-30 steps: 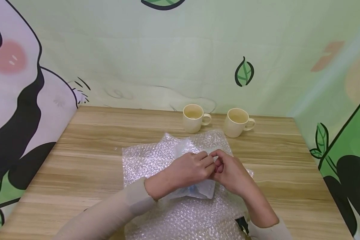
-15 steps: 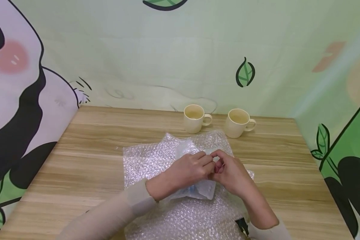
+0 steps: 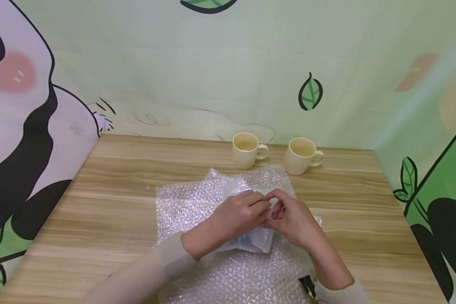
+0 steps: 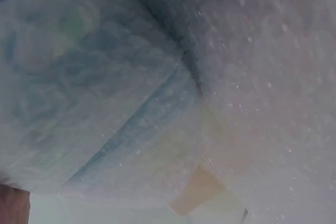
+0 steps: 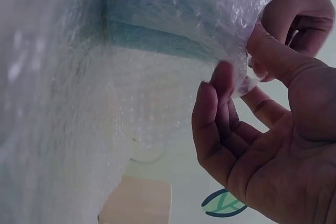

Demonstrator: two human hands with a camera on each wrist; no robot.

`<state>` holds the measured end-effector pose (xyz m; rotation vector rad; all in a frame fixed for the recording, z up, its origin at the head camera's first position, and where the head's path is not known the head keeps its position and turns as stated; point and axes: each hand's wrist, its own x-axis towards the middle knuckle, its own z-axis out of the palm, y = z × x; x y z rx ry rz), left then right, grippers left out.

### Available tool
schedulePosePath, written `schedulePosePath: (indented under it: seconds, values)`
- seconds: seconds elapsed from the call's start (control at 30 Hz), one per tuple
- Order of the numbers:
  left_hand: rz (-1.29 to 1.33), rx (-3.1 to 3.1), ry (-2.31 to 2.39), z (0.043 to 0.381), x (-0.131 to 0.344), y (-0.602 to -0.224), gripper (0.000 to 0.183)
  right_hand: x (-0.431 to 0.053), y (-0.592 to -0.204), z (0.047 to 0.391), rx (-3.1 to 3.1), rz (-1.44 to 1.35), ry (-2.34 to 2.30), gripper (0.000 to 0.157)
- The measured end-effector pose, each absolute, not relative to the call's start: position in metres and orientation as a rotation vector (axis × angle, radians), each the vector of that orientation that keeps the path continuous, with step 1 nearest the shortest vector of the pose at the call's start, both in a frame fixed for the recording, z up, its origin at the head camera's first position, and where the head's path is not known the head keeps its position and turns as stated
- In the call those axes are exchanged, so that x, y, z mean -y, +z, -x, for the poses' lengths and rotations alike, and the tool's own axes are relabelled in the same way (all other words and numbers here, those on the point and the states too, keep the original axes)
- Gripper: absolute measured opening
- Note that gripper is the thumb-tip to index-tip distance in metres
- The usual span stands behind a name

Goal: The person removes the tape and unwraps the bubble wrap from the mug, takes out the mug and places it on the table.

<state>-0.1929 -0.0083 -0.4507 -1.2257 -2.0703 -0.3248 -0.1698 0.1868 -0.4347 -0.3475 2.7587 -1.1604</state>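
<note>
In the head view, a translucent whitish packet with a blue patch (image 3: 264, 241) lies on sheets of bubble wrap (image 3: 190, 202) at the middle of the wooden table. Above it my left hand (image 3: 241, 215) and right hand (image 3: 294, 219) meet at the fingertips. The right wrist view shows a corner of bubble wrap (image 5: 210, 3) pinched between my right thumb and fingers, with my left hand (image 5: 304, 11) gripping that wrap close behind. Bluish folds (image 4: 142, 114) of the wrapping fill the left wrist view. Whatever lies inside the packet cannot be made out.
Two cream mugs stand near the back edge of the table, a left mug (image 3: 245, 154) and a right mug (image 3: 299, 158), handles to the right. A small black item (image 3: 308, 286) lies by the right sleeve. A printed cloth wall (image 3: 175, 76) rises behind the table.
My left hand has shifted slightly, its fingers drawing a little away from the right thumb. The right hand, packet, bubble wrap and mugs stay about where they were.
</note>
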Motion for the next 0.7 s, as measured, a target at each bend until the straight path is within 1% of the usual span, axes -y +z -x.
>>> schedulePosePath:
  seconds: [0.1,0.17,0.23,0.4,0.57,0.7]
  values:
    - [1.196,2.224,-0.458,0.189,0.012,-0.447,0.018,-0.186,-0.435,0.170,-2.770,0.352,-1.161,0.046]
    - [1.174,2.321,-0.557,0.187,0.015,-0.444,0.021,-0.186,-0.435,0.170,-2.793,0.363,-1.155,0.045]
    - [1.152,2.386,-0.648,0.185,0.017,-0.441,0.019,-0.186,-0.435,0.169,-2.819,0.374,-1.150,0.045]
    - [1.099,2.423,-0.819,0.184,0.022,-0.438,0.006,-0.185,-0.434,0.167,-2.842,0.346,-1.129,0.046]
    - [1.022,2.383,-1.028,0.184,0.027,-0.436,0.004,-0.185,-0.435,0.167,-2.840,0.339,-1.127,0.047]
    - [0.961,2.367,-1.121,0.183,0.032,-0.431,0.002,-0.185,-0.436,0.167,-2.862,0.389,-1.135,0.049]
